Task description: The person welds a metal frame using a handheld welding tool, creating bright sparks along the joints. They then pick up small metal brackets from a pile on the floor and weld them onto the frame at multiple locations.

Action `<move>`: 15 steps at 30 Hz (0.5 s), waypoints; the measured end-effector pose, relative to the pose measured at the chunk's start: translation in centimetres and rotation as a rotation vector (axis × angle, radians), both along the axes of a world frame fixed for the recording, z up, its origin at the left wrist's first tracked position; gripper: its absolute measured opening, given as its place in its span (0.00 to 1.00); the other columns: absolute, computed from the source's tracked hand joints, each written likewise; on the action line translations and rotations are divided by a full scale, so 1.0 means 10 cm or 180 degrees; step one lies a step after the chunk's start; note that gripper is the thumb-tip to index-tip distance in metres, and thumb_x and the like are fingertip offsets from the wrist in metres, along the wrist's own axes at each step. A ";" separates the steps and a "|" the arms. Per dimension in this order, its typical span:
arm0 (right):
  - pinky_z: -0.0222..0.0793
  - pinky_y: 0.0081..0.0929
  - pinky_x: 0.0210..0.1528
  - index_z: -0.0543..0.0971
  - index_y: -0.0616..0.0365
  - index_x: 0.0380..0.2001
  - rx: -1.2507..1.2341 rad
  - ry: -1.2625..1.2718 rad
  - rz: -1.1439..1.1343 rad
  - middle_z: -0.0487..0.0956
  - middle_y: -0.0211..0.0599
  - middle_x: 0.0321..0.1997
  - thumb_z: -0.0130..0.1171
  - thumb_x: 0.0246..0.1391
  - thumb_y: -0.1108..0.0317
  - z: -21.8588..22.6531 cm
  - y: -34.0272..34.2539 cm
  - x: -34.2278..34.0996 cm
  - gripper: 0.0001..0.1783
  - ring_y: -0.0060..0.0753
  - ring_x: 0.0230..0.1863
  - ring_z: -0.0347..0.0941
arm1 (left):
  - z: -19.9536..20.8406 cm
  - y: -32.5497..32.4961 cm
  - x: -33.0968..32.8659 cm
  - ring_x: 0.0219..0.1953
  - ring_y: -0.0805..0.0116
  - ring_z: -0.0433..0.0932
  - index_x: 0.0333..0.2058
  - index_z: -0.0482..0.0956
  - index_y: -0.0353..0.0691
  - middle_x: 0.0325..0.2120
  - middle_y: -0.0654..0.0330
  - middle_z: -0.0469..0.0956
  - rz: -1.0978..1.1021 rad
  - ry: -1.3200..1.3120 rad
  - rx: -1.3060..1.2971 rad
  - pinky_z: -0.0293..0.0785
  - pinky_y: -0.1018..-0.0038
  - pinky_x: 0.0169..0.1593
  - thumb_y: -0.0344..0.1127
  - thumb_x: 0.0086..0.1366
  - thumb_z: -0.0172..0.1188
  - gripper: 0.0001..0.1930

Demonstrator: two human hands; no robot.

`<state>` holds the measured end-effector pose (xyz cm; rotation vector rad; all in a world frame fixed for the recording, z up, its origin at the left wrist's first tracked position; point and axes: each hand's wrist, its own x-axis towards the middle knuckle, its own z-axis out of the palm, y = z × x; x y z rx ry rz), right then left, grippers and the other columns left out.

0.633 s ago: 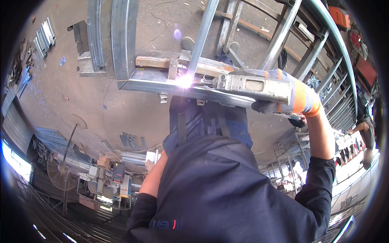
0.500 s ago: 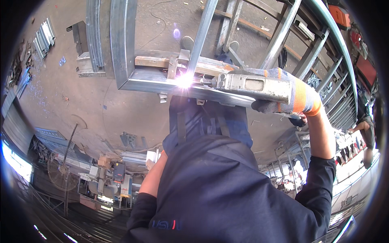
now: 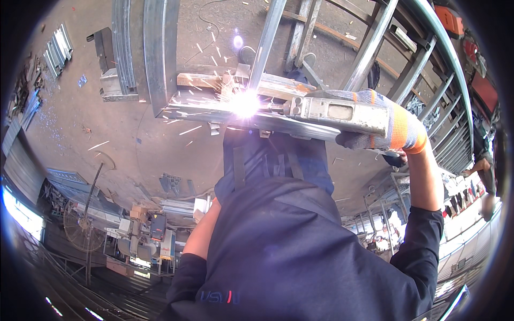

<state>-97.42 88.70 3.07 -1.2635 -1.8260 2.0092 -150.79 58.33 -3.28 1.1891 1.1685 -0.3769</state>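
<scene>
My right hand, in a grey knit glove with an orange cuff, is wrapped round a scuffed, silvery welding gun. The gun points left. At its tip a white glare hides the contact point, and sparks fly up and to the left. The glare sits on a metal frame's near rail, where an upright square tube meets it. A small metal block stands beside the tube's foot. My left forearm hangs at my side; its hand is hidden behind my dark clothing.
Wide metal profiles form the frame's left side. More barred frames stand at the right. A wooden strip lies behind the rail. On the lower left are a fan and machines. Another person's arm shows at the far right.
The glare has grown brighter and wider, and sparks now spray up and left. My right hand and the welding gun have shifted very slightly to the right.
</scene>
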 end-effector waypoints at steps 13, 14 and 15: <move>0.75 0.33 0.64 0.81 0.61 0.65 -0.1628 0.0283 -0.1042 0.84 0.43 0.64 0.80 0.55 0.60 0.11 -0.07 0.06 0.36 0.37 0.61 0.82 | 0.00 0.02 -0.03 0.68 0.48 0.75 0.67 0.76 0.43 0.68 0.46 0.74 -0.0113 -0.0097 0.0115 0.72 0.57 0.67 0.50 0.74 0.56 0.28; 0.75 0.33 0.65 0.81 0.62 0.64 -0.2173 0.0226 -0.1312 0.83 0.43 0.64 0.80 0.55 0.60 0.14 -0.08 0.07 0.36 0.37 0.61 0.81 | 0.00 0.02 -0.03 0.68 0.48 0.75 0.66 0.77 0.43 0.68 0.46 0.74 -0.0113 -0.0118 0.0133 0.72 0.57 0.67 0.50 0.74 0.57 0.28; 0.75 0.33 0.64 0.81 0.62 0.64 -0.2228 0.0327 -0.1318 0.83 0.43 0.64 0.80 0.55 0.60 0.15 -0.07 0.07 0.36 0.37 0.61 0.81 | -0.01 0.03 -0.04 0.68 0.48 0.76 0.66 0.77 0.43 0.68 0.46 0.74 -0.0132 -0.0131 0.0157 0.73 0.57 0.67 0.50 0.74 0.57 0.27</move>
